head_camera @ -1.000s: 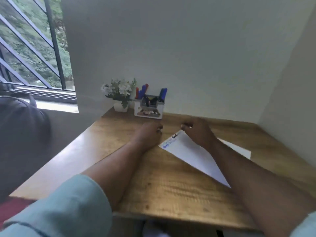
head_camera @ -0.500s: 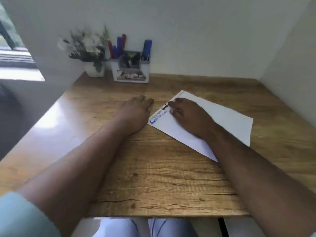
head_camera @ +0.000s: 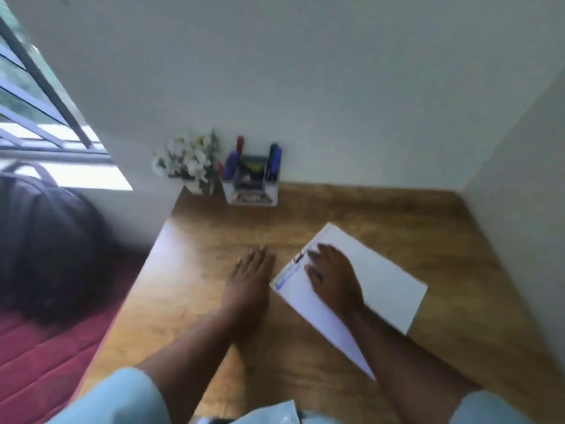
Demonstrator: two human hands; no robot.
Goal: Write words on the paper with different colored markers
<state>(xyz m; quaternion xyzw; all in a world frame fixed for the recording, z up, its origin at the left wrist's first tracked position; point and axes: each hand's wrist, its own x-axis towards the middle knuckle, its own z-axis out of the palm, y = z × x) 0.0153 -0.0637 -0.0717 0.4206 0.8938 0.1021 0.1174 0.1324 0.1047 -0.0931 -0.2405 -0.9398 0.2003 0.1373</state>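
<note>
R hand (head_camera: 334, 278) flat on paper (head_camera: 382, 283), fingers spread, gripping nothing. L hand (head_camera: 249, 278) flat on bench (head_camera: 195, 270) beside paper, fingers extended, empty.

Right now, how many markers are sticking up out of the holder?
3 that I can make out: a red marker and a blue marker at the left, a dark blue marker at the right. Blur may hide others.

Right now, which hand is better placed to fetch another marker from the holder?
Probably the left hand: it lies free on the brown wooden desk, nearer the white marker holder. The right hand presses the white paper sheet.
</note>
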